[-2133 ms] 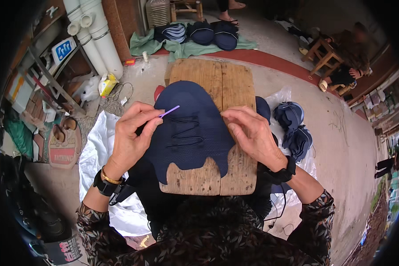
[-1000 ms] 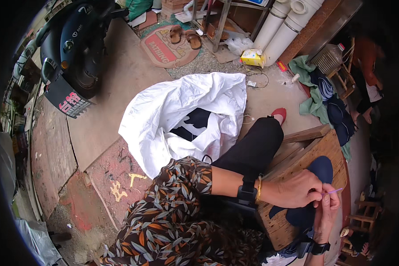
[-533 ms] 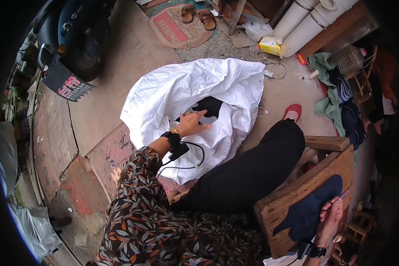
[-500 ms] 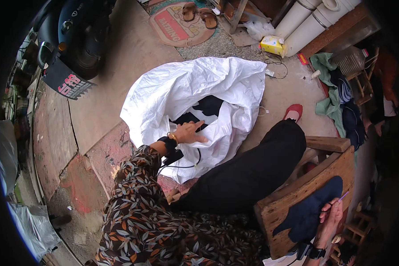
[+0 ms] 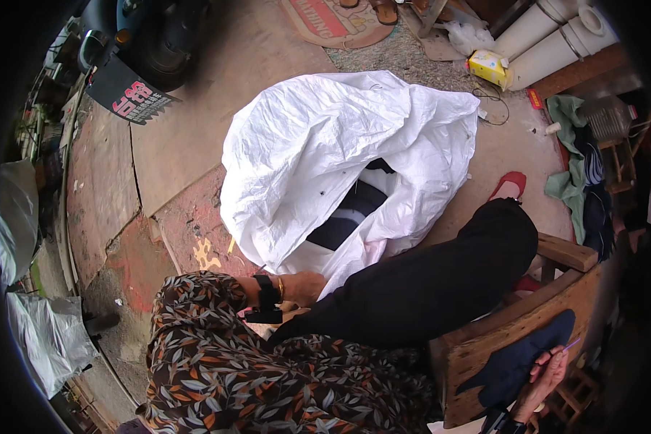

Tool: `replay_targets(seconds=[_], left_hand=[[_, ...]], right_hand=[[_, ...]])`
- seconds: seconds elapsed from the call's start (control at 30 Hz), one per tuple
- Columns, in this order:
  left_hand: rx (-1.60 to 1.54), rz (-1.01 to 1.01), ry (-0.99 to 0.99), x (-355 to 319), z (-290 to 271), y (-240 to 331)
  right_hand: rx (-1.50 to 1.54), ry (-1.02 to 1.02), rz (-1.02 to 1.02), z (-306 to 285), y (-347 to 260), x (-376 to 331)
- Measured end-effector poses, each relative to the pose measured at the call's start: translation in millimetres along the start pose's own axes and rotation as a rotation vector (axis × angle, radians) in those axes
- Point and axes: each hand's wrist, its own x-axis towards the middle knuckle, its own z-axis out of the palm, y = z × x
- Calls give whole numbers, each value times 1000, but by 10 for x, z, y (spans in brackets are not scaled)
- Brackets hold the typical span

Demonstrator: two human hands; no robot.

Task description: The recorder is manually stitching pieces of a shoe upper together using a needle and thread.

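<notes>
A large white woven sack (image 5: 289, 159) stands on the ground before me, its mouth partly folded over. Dark cloth pieces (image 5: 351, 210) show inside the opening. At the sack's near edge is my left hand (image 5: 301, 288), closed on the white material beside my leg; its fingertips are hidden. My right hand (image 5: 550, 372) pinches a thin purple stick (image 5: 572, 344) over a wooden bench (image 5: 466, 354) on my right. Under that hand a dark navy cloth piece (image 5: 510, 365) lies flat on the bench top.
A parked scooter (image 5: 159, 43) is at the far left. White pipes (image 5: 550, 43) and a yellow box (image 5: 489, 67) lie at the far right. Green cloth (image 5: 568, 155) hangs near wooden stools. Silvery sheeting (image 5: 50, 340) is at the left edge.
My left hand has drawn back from the sack's opening to its near edge and closed on it. The opening has narrowed. My right hand still holds the purple stick.
</notes>
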Motion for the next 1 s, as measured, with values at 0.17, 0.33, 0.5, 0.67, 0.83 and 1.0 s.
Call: replay_targets(seconds=[0.17, 0.33, 0.5, 0.67, 0.83, 1.0], left_hand=[[-493, -489, 127, -10, -394, -268], [513, -487, 1036, -114, -1932, -846], [631, -955, 797, -711, -2902, -956], [351, -616, 713, -574, -2587, -771], [-174, -771, 660, -270, -2203, -1038], [244, -753, 590, 105, -1885, -1451]], right_hand=[[-24, 2, -20, 35, -8, 7], [-38, 0, 5, -13, -14, 21], [-55, 70, 73, -4, -17, 42], [-79, -8, 56, 136, -276, -47], [-186, 7, 97, 322, -510, -135], [-188, 33, 113, 378, -491, -120]])
